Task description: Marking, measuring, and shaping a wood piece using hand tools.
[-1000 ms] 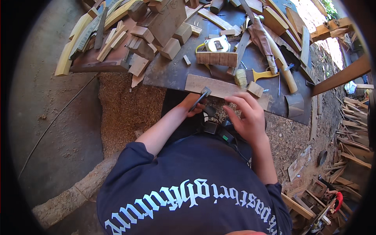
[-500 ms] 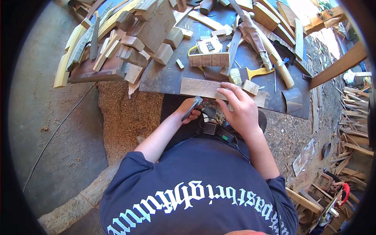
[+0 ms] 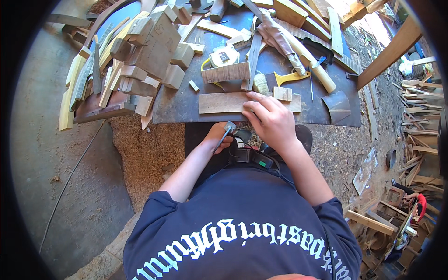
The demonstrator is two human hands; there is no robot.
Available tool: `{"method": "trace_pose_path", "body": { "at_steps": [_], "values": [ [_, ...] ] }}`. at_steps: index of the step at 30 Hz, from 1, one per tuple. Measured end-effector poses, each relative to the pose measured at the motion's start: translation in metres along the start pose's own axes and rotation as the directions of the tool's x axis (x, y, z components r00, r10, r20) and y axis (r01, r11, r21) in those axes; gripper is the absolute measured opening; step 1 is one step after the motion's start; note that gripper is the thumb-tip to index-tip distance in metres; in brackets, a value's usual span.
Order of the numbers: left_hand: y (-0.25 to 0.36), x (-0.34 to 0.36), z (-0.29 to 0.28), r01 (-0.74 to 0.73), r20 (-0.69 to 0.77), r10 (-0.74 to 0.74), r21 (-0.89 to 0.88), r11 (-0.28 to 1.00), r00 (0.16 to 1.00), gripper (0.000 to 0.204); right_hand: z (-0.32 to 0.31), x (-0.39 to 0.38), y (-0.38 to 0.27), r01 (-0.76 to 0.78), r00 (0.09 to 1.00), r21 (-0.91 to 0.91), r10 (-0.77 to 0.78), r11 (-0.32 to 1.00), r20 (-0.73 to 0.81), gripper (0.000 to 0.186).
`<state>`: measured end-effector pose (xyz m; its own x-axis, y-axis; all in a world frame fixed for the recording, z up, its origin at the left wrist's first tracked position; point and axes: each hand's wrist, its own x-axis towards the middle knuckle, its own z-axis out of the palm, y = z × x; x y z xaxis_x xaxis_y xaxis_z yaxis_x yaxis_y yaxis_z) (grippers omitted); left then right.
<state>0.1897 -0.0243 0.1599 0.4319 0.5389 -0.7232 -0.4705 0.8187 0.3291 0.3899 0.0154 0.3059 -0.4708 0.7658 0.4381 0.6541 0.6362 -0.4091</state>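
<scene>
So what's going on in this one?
A person is working wood at a cluttered bench. The right hand presses down on a flat wooden board lying on the dark bench top. The left hand holds a small metal tool just off the bench's near edge, not touching the board. Wood blocks, a tape measure and a yellow-handled brush lie beyond it.

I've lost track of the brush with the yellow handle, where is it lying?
In the head view the brush lies on the dark work surface just beyond the right hand, behind the flat wooden board and a small wooden block.
</scene>
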Motion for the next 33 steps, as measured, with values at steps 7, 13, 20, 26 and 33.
{"method": "trace_pose_path", "body": {
  "at_steps": [7, 13, 20, 26, 33],
  "values": [
    [-0.001, 0.003, 0.004, -0.010, -0.032, 0.008, -0.046, 0.999, 0.999, 0.018, 0.011, 0.009, 0.005, -0.007, 0.996, -0.030, 0.004, 1.000, -0.090, 0.012],
    [-0.005, 0.015, 0.001, -0.008, -0.089, 0.006, -0.021, 1.000, 0.996, 0.016, 0.017, 0.016, 0.001, -0.054, 0.994, -0.047, 0.049, 0.997, -0.100, 0.011],
    [-0.006, 0.004, 0.015, -0.066, -0.119, 0.057, -0.071, 0.995, 0.991, 0.022, -0.031, 0.005, 0.026, -0.121, 0.974, -0.042, 0.110, 0.992, -0.199, 0.015],
    [-0.012, 0.024, -0.002, -0.016, 0.053, 0.020, -0.082, 0.996, 0.998, 0.010, -0.039, -0.002, 0.049, -0.161, 0.974, -0.144, 0.134, 0.976, -0.182, 0.018],
    [-0.012, 0.023, 0.015, -0.019, -0.041, 0.018, -0.027, 0.999, 0.999, 0.010, -0.048, -0.032, 0.022, -0.075, 0.996, 0.077, 0.079, 0.994, -0.048, 0.017]
  ]
}}
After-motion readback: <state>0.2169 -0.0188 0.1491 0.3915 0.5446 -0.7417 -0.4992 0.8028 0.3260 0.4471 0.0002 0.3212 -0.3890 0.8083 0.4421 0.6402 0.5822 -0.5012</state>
